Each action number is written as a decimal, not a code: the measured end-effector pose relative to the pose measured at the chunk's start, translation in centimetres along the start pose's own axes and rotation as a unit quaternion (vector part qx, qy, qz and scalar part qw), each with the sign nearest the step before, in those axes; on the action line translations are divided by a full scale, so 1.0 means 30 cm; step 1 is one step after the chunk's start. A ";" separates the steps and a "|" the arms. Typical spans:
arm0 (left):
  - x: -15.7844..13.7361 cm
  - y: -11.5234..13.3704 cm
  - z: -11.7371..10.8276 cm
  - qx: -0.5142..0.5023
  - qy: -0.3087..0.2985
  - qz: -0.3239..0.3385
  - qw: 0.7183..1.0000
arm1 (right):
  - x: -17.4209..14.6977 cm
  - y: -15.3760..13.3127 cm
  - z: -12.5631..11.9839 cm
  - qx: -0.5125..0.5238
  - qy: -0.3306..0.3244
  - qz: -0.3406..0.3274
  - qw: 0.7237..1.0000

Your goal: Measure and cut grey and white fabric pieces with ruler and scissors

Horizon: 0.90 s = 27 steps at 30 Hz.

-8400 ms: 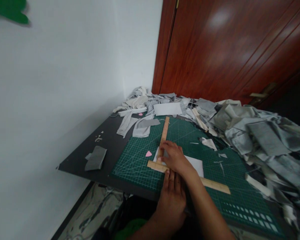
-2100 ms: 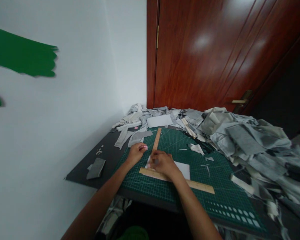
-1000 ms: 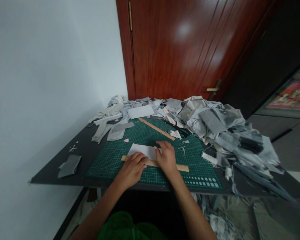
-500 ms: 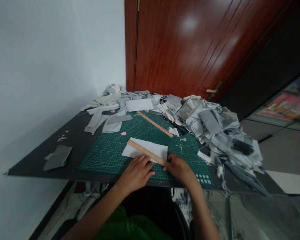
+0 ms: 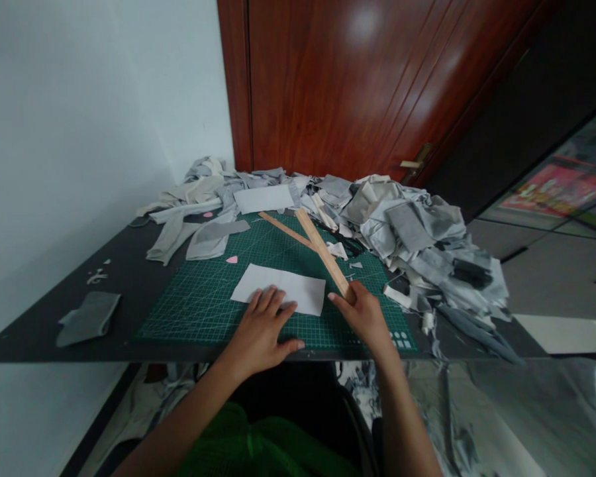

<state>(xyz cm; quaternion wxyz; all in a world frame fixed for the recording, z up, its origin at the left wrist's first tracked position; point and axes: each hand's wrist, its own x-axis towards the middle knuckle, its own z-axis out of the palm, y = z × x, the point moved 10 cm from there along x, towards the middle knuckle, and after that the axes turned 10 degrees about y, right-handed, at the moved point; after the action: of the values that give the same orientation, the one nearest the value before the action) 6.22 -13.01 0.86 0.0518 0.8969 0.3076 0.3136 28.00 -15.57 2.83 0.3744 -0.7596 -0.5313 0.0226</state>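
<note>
A white rectangular piece (image 5: 298,289), paper or cloth, lies on the green cutting mat (image 5: 189,311). My left hand (image 5: 263,328) rests on its lower left edge with the fingers spread. In my right hand (image 5: 361,311) is the near end of a wooden ruler (image 5: 322,252), which points away from me, angled to the left. Under or behind this ruler, a second thin wooden strip (image 5: 283,228) lies on the mat. A small pink piece (image 5: 232,260) sits left of the white one.
Grey and white fabric scraps (image 5: 407,232) are heaped along the back and right of the dark table (image 5: 144,265). A folded grey cloth (image 5: 92,318) lies at the left. Dark-handled scissors (image 5: 350,245) show partly by the heap. A wooden door (image 5: 328,86) stands behind.
The ruler has been lifted off the white piece and swung to the right in my right hand. My left hand has come off the ruler and now lies on the white piece. The view has shifted slightly.
</note>
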 end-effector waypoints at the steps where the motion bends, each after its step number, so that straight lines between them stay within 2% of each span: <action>1: 0.004 0.004 -0.005 -0.018 -0.006 0.006 1.000 | -0.006 -0.014 0.006 -0.019 -0.011 -0.010 1.000; 5: -0.002 0.055 -0.020 -0.154 -0.068 0.061 0.984 | -0.033 -0.075 0.031 -0.097 -0.056 -0.082 0.990; 7: -0.011 0.068 -0.026 -0.196 -0.080 0.066 0.975 | -0.047 -0.107 0.044 -0.113 -0.068 -0.125 0.983; 12: -0.010 0.031 -0.033 -0.065 -0.016 0.012 0.998 | -0.066 -0.148 0.090 -0.103 -0.106 -0.164 0.975; 14: -0.011 0.052 -0.019 -0.058 -0.038 0.035 0.997 | -0.071 -0.156 0.106 -0.102 -0.124 -0.176 0.971; 18: -0.017 0.095 -0.019 -0.127 -0.086 0.083 0.985 | -0.082 -0.166 0.128 -0.103 -0.148 -0.208 0.961; 24: -0.014 0.097 -0.037 -0.129 -0.044 0.079 0.988 | -0.086 -0.158 0.138 -0.048 -0.149 -0.187 0.970; 27: 0.000 0.058 -0.064 -0.084 0.038 0.048 0.995 | -0.080 -0.145 0.135 -0.016 -0.152 -0.165 0.974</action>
<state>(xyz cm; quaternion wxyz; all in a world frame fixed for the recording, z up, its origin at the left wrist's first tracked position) 5.97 -14.62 2.89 0.1002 0.8906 0.2387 0.3739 21.77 -14.66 1.63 0.2762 -0.6549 -0.7002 0.0672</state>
